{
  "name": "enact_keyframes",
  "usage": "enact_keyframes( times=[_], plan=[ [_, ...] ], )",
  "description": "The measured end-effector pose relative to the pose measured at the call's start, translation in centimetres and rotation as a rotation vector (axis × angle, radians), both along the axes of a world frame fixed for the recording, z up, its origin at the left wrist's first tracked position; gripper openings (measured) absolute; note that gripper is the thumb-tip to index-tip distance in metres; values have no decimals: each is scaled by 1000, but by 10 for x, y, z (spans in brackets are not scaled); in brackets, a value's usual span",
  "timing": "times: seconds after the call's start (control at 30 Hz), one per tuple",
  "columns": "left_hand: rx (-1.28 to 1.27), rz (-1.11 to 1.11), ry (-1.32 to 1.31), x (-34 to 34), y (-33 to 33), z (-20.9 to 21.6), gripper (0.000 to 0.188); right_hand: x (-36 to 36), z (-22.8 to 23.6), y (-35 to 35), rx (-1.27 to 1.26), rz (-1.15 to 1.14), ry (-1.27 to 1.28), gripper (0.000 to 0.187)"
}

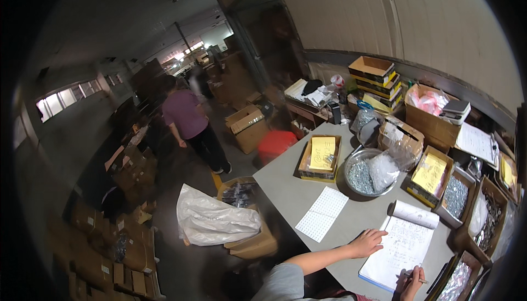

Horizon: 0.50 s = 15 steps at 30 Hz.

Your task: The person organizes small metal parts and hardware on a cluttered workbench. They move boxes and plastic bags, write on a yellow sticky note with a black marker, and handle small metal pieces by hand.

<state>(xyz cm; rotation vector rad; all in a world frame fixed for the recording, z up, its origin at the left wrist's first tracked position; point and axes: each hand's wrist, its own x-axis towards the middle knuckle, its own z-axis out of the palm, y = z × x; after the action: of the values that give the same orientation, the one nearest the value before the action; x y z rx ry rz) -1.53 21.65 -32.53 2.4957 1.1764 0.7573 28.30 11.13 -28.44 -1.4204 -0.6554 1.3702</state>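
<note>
An open notepad (pixel 401 246) with handwriting on its page lies on the grey table (pixel 277 177), its top pages folded back. My left hand (pixel 369 243) lies flat at the notepad's left edge, fingers stretched out. At the lower right of the page, my right hand (pixel 413 284) is closed around a pen (pixel 421 280). A white sheet with rows of small holes or dots (pixel 322 213) lies to the left of the notepad. Beyond it stands a round metal bowl (pixel 351 183) of small shiny metal parts, with a clear plastic bag (pixel 383 170) in it.
Boxes with yellow notes (pixel 323 153) (pixel 431 172) stand around the bowl. Bins of metal parts (pixel 486 221) line the right side. Past the table's left edge are a carton (pixel 258 240) with a white sack (pixel 214 218) and a walking person (pixel 189 117). Cartons (pixel 134 246) are stacked far left.
</note>
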Motion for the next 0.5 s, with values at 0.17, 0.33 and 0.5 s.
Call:
enact_keyframes(
  times=[0.17,0.33,0.5],
  plan=[
    [-2,-6,-24,0,-1,-3,26,-15,40,-4,-138,25,2,26],
    [-31,-13,4,-1,1,-11,29,-2,8,1,-91,-3,-83,29],
    [-67,-3,-28,1,2,-8,32,17,-47,-9,76,3,-185,47]
  ],
)
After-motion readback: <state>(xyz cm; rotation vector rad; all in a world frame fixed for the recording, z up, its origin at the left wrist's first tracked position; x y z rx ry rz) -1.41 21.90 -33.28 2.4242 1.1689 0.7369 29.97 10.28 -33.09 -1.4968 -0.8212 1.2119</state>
